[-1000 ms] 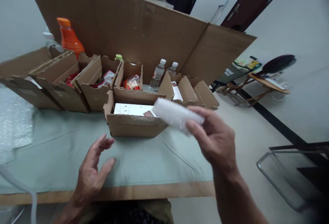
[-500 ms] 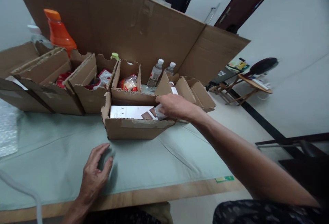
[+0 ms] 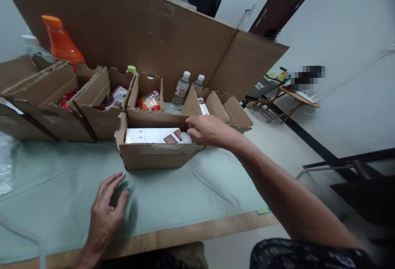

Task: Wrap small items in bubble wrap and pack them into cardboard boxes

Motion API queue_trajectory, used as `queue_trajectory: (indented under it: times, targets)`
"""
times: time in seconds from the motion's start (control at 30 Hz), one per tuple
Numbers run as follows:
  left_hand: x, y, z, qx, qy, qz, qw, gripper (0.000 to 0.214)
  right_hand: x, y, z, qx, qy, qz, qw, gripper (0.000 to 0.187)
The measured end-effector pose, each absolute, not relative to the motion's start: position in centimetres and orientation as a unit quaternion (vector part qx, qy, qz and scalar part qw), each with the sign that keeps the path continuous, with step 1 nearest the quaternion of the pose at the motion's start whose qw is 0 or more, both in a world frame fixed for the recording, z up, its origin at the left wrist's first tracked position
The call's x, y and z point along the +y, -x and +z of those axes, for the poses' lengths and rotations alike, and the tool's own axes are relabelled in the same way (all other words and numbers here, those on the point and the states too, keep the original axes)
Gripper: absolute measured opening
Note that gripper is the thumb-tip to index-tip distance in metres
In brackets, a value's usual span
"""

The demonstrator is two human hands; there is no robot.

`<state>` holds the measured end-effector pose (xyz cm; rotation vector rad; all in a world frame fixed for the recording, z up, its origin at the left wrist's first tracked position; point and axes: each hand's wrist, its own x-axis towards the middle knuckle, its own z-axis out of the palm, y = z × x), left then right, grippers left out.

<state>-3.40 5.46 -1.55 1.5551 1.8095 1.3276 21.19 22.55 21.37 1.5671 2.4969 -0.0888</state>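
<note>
My right hand (image 3: 203,129) reaches into the right end of a cardboard bin (image 3: 160,157). Its fingers are curled, and whatever they may hold is hidden. Just left of the fingertips a clear, crinkled plastic-looking bundle (image 3: 186,137) lies against a white carton (image 3: 148,135) with brown shapes printed on its end. The carton fills most of the bin. My left hand (image 3: 106,209) is in front of the bin, over the pale green cloth (image 3: 160,203). It holds nothing, with fingers apart and slightly bent.
More cardboard bins (image 3: 46,125) stand behind, left and right, some with packaged goods. An orange bottle (image 3: 63,46) and clear water bottles (image 3: 180,92) rise near a tall cardboard panel (image 3: 129,26). Bubble wrap (image 3: 5,166) lies at left; a grey tube (image 3: 23,230) curves at lower left.
The view has shifted, so the scene sits further left. My right hand has moved slightly right within the bin, showing more of the clear bundle. My left hand stays open.
</note>
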Motion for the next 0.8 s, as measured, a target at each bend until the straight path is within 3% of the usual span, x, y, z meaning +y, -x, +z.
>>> queue_trajectory:
  times: [0.17, 0.23, 0.37, 0.53, 0.67, 0.8]
  targets:
    - [6.6, 4.7, 0.8, 0.676, -0.515, 0.491, 0.192, 0.049, 16.4, -28.8, 21.6, 0.806, -0.569, -0.053, -0.155, 0.025]
    - [7.9, 4.7, 1.3, 0.658, -0.500, 0.518, 0.219, 0.064, 15.8, -30.2, 18.5, 0.789, -0.571, -0.132, -0.182, 0.025]
    - [10.9, 2.9, 1.5, 0.621, -0.475, 0.537, 0.317, 0.084, 17.2, -28.2, 10.2, 0.767, -0.541, -0.261, -0.226, 0.048]
    - [9.0, 1.7, 0.9, 0.615, -0.445, 0.547, 0.352, 0.073, 14.1, -24.3, 5.4, 0.737, -0.549, -0.228, -0.323, 0.030]
    - [3.7, 5.2, 1.2, 0.674, -0.355, 0.563, 0.322, 0.064, 9.1, -21.0, 5.1, 0.766, -0.483, -0.216, -0.366, 0.045]
    - [2.7, 7.2, 4.0, 0.712, -0.328, 0.584, 0.209, 0.059, 9.8, -17.9, 6.7, 0.787, -0.436, -0.210, -0.382, 0.052]
